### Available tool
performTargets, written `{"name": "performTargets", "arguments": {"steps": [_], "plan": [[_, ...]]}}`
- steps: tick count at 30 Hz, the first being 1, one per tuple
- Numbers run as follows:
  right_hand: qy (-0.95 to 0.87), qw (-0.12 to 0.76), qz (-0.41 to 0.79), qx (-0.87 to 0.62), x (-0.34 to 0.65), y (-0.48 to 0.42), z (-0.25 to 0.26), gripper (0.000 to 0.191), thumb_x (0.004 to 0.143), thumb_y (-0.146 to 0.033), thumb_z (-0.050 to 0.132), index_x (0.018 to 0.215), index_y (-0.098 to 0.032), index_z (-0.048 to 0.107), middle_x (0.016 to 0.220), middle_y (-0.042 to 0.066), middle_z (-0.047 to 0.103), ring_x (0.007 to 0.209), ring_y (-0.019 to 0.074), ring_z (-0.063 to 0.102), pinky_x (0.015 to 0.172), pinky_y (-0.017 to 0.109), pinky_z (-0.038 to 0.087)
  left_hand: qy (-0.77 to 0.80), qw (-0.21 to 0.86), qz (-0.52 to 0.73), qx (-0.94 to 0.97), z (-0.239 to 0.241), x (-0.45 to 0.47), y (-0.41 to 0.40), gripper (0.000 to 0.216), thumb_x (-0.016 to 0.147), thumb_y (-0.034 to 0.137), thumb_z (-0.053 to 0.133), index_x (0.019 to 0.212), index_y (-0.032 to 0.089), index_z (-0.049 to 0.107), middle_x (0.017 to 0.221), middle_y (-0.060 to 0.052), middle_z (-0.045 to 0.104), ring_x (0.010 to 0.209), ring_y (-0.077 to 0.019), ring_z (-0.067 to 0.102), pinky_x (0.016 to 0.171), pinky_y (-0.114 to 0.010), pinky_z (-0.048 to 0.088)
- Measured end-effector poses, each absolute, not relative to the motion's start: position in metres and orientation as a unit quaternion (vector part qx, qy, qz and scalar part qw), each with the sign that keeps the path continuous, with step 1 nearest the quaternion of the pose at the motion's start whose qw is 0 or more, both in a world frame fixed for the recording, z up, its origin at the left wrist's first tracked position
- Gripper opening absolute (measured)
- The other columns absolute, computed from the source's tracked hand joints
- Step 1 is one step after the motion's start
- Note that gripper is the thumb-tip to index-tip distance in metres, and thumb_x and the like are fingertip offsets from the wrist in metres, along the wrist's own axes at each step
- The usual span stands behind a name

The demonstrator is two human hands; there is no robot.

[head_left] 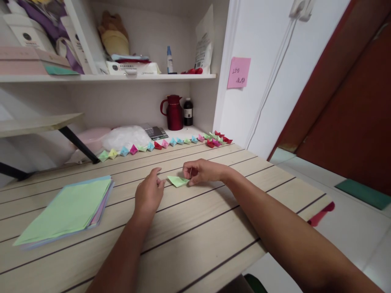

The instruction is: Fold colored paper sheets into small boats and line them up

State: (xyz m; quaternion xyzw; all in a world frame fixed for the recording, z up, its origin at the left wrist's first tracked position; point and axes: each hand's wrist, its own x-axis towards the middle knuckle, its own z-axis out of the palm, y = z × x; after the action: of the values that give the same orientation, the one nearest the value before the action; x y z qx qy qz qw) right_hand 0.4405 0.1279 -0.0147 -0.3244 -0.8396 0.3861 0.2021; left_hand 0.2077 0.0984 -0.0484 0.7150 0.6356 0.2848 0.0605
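Observation:
A small folded piece of light green paper (177, 181), shaped like a little boat, is at the middle of the wooden-slat table (195, 228). My right hand (200, 171) pinches its right end between thumb and fingers. Just left of the paper, my left hand (149, 190) is apart from it, with thumb and forefinger spread and nothing held. On the left side of the table lies a stack of coloured paper (65, 209), light green on top with blue and pink sheets beneath.
Small folded paper boats (133, 149) in several colours line the table's back edge, bunching into a cluster (215, 140) at the right. Behind stand a red jug (174, 114) and a dark bottle (188, 112). A raised stand (39, 124) with black legs is at the left.

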Motion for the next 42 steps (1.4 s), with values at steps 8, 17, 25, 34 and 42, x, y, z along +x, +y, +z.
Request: {"name": "performTargets", "arguments": {"steps": [8, 17, 25, 34, 42], "plan": [[-0.843, 0.206, 0.374, -0.326, 0.437, 0.131, -0.019, 0.008, 0.073, -0.022, 0.069, 0.076, -0.017, 0.063, 0.071, -0.004, 0.059, 0.067, 0.0105, 0.053, 0.065, 0.021, 0.041, 0.634, 0.076, 0.285, 0.715, -0.047, 0.208, 0.098, 0.026, 0.083, 0.024, 0.052, 0.107, 0.023, 0.064, 0.082, -0.001, 0.07, 0.072, -0.0164, 0.062, 0.064, -0.025, 0.039], [-0.801, 0.315, 0.305, -0.408, 0.43, 0.133, -0.028, 0.006, 0.072, -0.021, 0.069, 0.076, -0.017, 0.07, 0.073, 0.0, 0.069, 0.066, 0.0128, 0.06, 0.063, 0.021, 0.045, 0.633, 0.105, 0.31, 0.702, -0.051, 0.205, 0.102, 0.022, 0.084, 0.027, 0.051, 0.099, 0.022, 0.066, 0.089, -0.003, 0.073, 0.081, -0.0182, 0.065, 0.07, -0.026, 0.044], [-0.716, 0.387, 0.177, -0.553, 0.442, 0.165, -0.041, 0.015, 0.081, -0.026, 0.061, 0.084, -0.016, 0.072, 0.068, 0.002, 0.069, 0.062, 0.0134, 0.059, 0.06, 0.023, 0.044, 0.628, 0.136, 0.334, 0.69, -0.049, 0.195, 0.092, 0.021, 0.085, 0.029, 0.047, 0.082, 0.022, 0.067, 0.082, -0.002, 0.074, 0.078, -0.0181, 0.067, 0.069, -0.027, 0.047], [-0.677, 0.351, 0.076, -0.643, 0.497, 0.212, -0.033, 0.014, 0.083, -0.024, 0.058, 0.085, -0.018, 0.07, 0.083, 0.004, 0.072, 0.075, 0.0174, 0.063, 0.066, 0.025, 0.042, 0.641, 0.157, 0.315, 0.682, -0.043, 0.197, 0.096, 0.024, 0.083, 0.035, 0.048, 0.082, 0.025, 0.069, 0.085, 0.0, 0.076, 0.081, -0.0191, 0.069, 0.069, -0.026, 0.048], [-0.663, 0.307, 0.008, -0.683, 0.52, 0.22, -0.047, 0.022, 0.089, -0.033, 0.052, 0.095, -0.022, 0.07, 0.097, 0.005, 0.072, 0.088, 0.022, 0.061, 0.067, 0.028, 0.039, 0.645, 0.146, 0.273, 0.699, -0.041, 0.202, 0.1, 0.028, 0.084, 0.037, 0.044, 0.082, 0.027, 0.07, 0.089, 0.002, 0.076, 0.084, -0.0205, 0.069, 0.073, -0.029, 0.048]]}}
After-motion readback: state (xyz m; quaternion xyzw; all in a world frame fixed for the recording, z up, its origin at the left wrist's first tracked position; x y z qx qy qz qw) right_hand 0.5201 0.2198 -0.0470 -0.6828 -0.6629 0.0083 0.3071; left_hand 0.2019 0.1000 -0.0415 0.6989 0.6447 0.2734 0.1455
